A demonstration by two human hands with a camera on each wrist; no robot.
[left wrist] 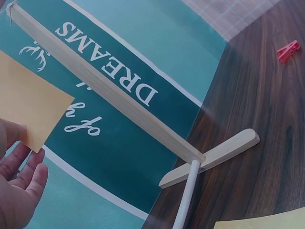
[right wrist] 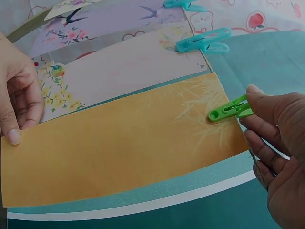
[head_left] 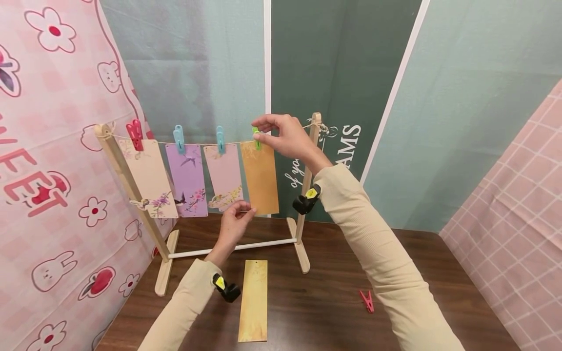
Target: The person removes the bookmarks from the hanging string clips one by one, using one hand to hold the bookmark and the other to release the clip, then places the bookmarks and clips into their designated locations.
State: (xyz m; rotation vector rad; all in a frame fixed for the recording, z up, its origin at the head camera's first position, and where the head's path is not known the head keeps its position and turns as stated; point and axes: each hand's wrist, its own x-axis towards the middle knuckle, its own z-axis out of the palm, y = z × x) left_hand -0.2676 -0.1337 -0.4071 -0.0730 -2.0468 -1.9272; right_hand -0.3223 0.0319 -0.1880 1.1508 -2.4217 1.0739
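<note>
Orange card: hanging upright at the right end of the cord, green clip over its top edge. Right hand: thumb and fingers pinching the clip's handles, probably to govern its bite. Left hand: thumb and fingers pinching the lower left corner, presumably against swinging (it looks thin). Alongside hang a pink card, purple card and cream card, each clipped at the top, leaving most of its face showing. Wooden stand carries the cord. On the table: yellow card, flat; loose red clip well apart, rightward.
</note>
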